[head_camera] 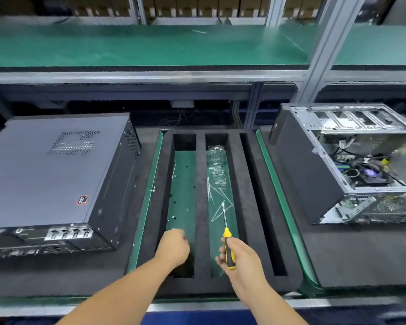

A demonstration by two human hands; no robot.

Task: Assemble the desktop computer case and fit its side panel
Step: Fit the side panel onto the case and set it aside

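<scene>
The right hand (240, 256) grips a yellow-and-black screwdriver (227, 240), shaft pointing away over the middle slot of a black foam tray (201, 207) at bench centre. The left hand (174, 247) is curled over the tray's left slot, where small screws (174, 202) lie scattered; whether it pinches one cannot be told. A closed computer case (56, 174) lies flat at left. An open case (345, 160), side panel off, sits at right.
</scene>
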